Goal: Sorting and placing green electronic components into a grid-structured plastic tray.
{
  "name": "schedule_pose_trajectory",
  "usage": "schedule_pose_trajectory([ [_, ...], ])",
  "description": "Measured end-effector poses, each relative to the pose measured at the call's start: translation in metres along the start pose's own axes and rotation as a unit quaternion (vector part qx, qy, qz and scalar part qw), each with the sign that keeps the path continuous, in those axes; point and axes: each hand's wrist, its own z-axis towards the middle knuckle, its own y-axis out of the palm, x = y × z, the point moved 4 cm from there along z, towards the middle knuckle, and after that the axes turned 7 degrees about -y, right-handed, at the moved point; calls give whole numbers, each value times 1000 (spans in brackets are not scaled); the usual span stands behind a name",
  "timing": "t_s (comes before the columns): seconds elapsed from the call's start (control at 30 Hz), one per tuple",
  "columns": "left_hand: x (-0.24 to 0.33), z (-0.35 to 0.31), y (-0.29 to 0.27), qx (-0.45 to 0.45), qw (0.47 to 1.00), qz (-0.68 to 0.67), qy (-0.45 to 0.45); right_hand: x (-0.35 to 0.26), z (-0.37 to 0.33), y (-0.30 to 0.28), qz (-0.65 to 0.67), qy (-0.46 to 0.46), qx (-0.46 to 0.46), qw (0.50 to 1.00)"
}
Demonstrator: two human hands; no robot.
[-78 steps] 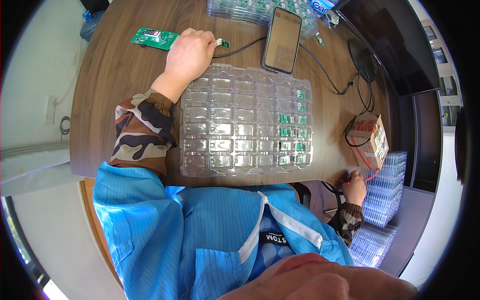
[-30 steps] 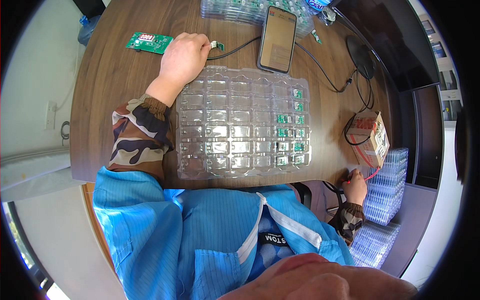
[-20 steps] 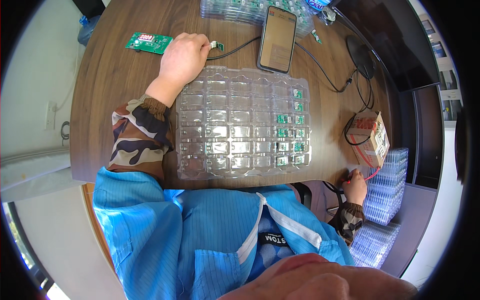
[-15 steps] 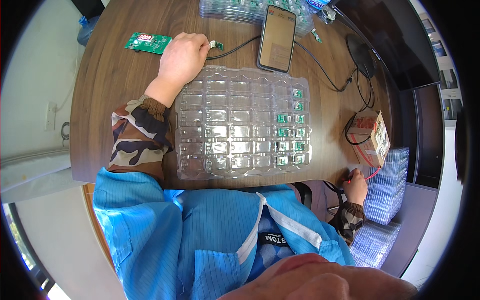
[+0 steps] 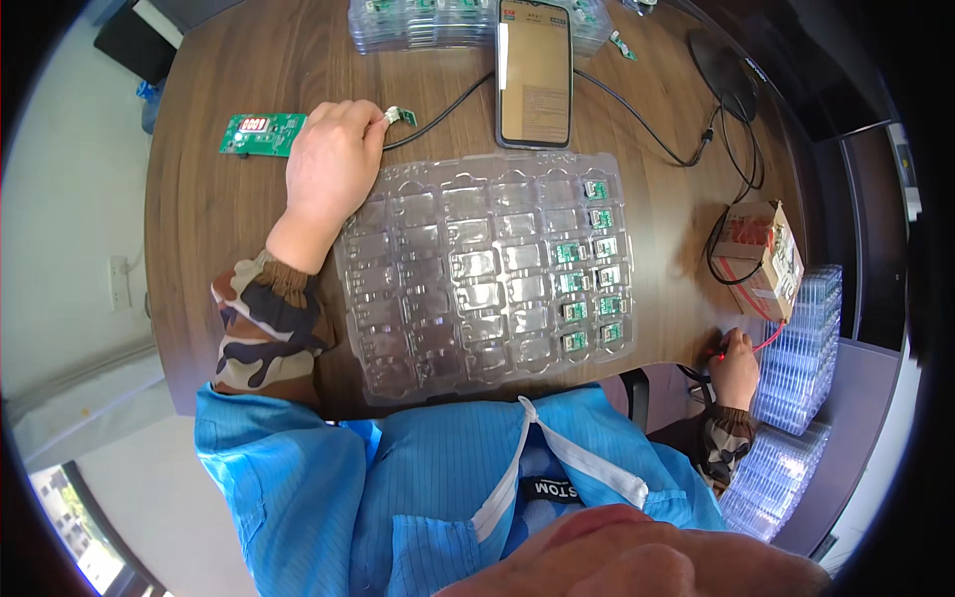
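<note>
My left hand [image 5: 333,159] is closed at the tray's far left corner, with a small green circuit board [image 5: 407,116] with a white connector at its fingertips. The same hand covers the right end of a larger green circuit board [image 5: 261,133] with a lit red digit display. Below lies a clear plastic blister tray [image 5: 428,328], its two right-hand columns partly filled with small green circuit boards [image 5: 610,305]. At the desk's right front edge my right hand [image 5: 734,368] is closed around a red wire [image 5: 771,339]; a red spot shows by its fingertips.
A phone [image 5: 535,80] leans against stacked trays [image 5: 423,38] at the back. A black cable [image 5: 647,119] crosses the desk. A cardboard box [image 5: 758,259] stands right, with more stacked clear trays [image 5: 801,368] beyond it. A monitor [image 5: 796,60] stands at the far right.
The view has shifted slightly. Both hands keep their hold in about the same places. The digits on the larger board's display look different.
</note>
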Motion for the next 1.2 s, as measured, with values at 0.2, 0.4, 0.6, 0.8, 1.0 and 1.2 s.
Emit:
schedule_pose_trajectory([
  [0.2,1,0,-3,-13,1000,-4,8,-4,-2,-1,1,-4,-2,1000],
  [0.4,-1,2,-2,-9,1000,-8,0,-5,-1,0,-5,9,-25,1000],
  [0.6,5,6,0,-10,1000,-19,2,-21,-10,-49,-34,10,51,998],
  [0.8,4,7,8,-37,999,-15,-1,-104,43,-112,134,-140,197,961],
  [1.0,1,-1,-4,-21,1000,-12,-15,-184,92,-139,194,-318,259,891],
  [1.2,4,4,-2,-16,1000,-16,-3,-213,134,-136,155,-372,329,854],
])
